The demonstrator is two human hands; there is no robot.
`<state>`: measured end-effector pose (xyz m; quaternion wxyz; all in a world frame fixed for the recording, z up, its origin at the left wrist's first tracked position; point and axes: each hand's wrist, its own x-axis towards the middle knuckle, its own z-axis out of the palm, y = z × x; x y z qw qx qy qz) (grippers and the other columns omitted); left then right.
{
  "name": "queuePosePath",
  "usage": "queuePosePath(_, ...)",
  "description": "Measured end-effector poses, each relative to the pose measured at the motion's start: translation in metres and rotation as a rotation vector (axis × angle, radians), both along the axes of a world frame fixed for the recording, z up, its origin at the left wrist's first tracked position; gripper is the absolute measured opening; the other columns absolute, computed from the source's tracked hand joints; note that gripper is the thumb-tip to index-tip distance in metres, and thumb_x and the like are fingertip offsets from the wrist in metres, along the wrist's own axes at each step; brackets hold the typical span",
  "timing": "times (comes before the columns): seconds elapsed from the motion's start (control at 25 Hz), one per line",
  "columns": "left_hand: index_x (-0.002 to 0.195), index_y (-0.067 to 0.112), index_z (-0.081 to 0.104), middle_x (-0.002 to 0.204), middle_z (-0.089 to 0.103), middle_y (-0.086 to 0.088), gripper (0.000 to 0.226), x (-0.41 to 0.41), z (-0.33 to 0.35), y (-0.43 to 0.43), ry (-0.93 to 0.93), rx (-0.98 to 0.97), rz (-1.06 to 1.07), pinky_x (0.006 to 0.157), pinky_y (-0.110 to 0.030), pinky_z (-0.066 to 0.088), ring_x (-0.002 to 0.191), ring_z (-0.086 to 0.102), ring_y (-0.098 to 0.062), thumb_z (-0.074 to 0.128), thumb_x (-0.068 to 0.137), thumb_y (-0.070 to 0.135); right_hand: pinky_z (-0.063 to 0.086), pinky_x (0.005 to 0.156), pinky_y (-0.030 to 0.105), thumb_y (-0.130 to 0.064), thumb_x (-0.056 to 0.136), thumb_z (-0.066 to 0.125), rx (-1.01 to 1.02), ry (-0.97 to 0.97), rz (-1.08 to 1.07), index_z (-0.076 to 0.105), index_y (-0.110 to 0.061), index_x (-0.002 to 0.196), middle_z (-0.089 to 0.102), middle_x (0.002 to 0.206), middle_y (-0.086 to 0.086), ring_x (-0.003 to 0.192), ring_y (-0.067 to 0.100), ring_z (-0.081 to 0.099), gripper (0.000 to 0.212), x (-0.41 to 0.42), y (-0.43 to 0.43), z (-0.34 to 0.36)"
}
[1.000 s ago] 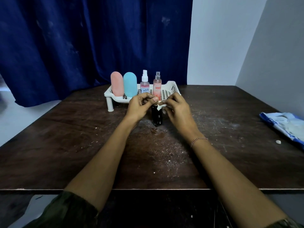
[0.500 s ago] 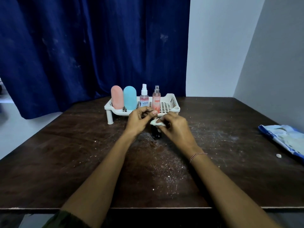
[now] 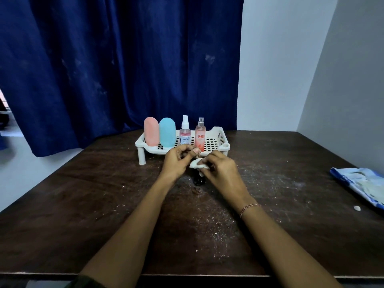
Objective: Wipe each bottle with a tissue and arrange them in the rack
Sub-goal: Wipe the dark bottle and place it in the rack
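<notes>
**A:** Where's the dark bottle (image 3: 198, 180)?

**B:** Centre of the frame, upright on the surface (image 3: 104, 204), just in front of the rack (image 3: 220, 140) and mostly hidden between the hands.

**A:** Why both hands?

**B:** The left hand (image 3: 176, 163) curls its fingertips round the top, likely to steady it. The right hand (image 3: 222, 171) pinches a wadded tissue (image 3: 197, 164) against the neck to wipe it.

Our right hand (image 3: 220, 171) has slid lower on the dark bottle (image 3: 198, 180), and the white tissue (image 3: 197, 164) now shows bunched against it. Our head has lifted, revealing more curtain (image 3: 116, 69).
</notes>
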<state>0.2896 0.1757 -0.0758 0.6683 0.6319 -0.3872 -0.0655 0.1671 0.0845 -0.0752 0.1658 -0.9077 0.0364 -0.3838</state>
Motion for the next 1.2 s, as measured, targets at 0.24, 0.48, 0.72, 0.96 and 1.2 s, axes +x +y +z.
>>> queuePosePath(0.24,0.086,0.011,0.066,0.075,0.063,0.005,0.002,-0.006,0.001,0.0,0.034,-0.005,0.009,0.06,-0.013,0.047,0.067,0.058,0.001,0.064,0.086,0.013,0.046,0.077,0.023,-0.007,0.075,0.074,0.026,0.069,0.021,0.068,-0.006,0.085,0.064,0.091,0.004,0.079,0.007,0.049,0.012,-0.003,0.0,0.004)
queuePosePath(0.48,0.075,0.02,0.066,0.059,0.066,0.018,0.011,-0.008,0.002,-0.001,0.022,-0.012,0.043,0.062,-0.009,0.046,0.059,0.058,0.008,0.072,0.079,0.011,0.046,0.078,0.024,-0.006,0.074,0.073,-0.013,0.042,0.031,0.068,-0.006,0.088,0.063,0.093,0.004,0.082,0.014,0.057,0.014,-0.002,0.001,0.0)
queuePosePath(0.72,0.078,0.014,0.066,0.062,0.065,0.012,0.006,-0.005,0.001,-0.001,0.031,-0.011,0.074,0.059,-0.008,0.045,0.056,0.057,0.008,0.071,0.08,0.011,0.049,0.08,0.027,-0.007,0.073,0.074,0.059,0.114,0.06,0.068,-0.007,0.087,0.062,0.092,0.004,0.081,0.01,0.054,0.014,0.0,0.003,-0.003)
queuePosePath(0.96,0.079,0.01,0.065,0.054,0.064,0.015,0.006,-0.005,0.001,-0.004,0.034,-0.014,0.067,0.057,-0.006,0.044,0.053,0.056,0.009,0.069,0.08,0.005,0.051,0.075,0.035,-0.011,0.076,0.072,-0.054,0.068,-0.006,0.069,-0.009,0.09,0.064,0.094,0.005,0.084,0.022,0.061,0.015,-0.003,0.01,-0.002)
queuePosePath(1.2,0.085,0.006,0.065,0.066,0.062,0.005,0.007,-0.001,-0.002,-0.004,0.062,-0.027,0.081,0.059,-0.006,0.043,0.055,0.053,0.009,0.07,0.08,0.007,0.05,0.073,0.034,-0.016,0.076,0.073,-0.084,0.174,0.036,0.069,-0.013,0.088,0.065,0.091,0.0,0.084,0.017,0.059,0.013,-0.005,0.011,0.0)
